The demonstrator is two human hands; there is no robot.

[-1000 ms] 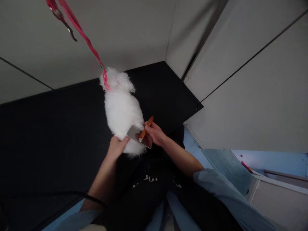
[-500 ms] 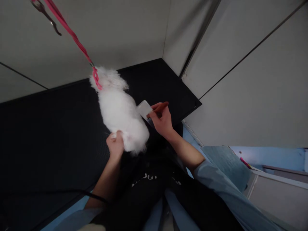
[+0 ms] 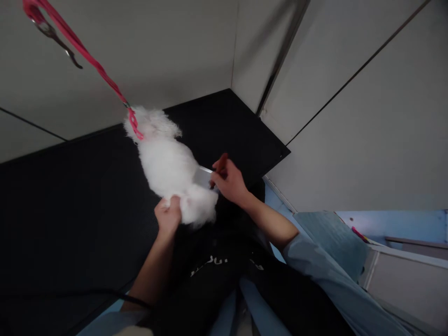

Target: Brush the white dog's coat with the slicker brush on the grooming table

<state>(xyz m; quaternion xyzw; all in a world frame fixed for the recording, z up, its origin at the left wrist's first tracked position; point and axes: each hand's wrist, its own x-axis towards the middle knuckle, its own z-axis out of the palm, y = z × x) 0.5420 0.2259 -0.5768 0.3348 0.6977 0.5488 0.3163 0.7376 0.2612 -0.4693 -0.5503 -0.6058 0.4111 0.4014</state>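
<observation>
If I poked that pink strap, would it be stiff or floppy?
The pink strap would probably bend easily, since it looks thin and ends in a loop at the fluffy white animal. It might wiggle only a little, though, because it runs nearly straight and looks pulled tight.

Left hand (image 3: 168, 215) gripping, right hand (image 3: 231, 182) seemingly curled tight

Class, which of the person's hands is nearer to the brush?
Right. The right hand grips the brush; the left hand is apart from it, grasping the dog near its rear.
</observation>
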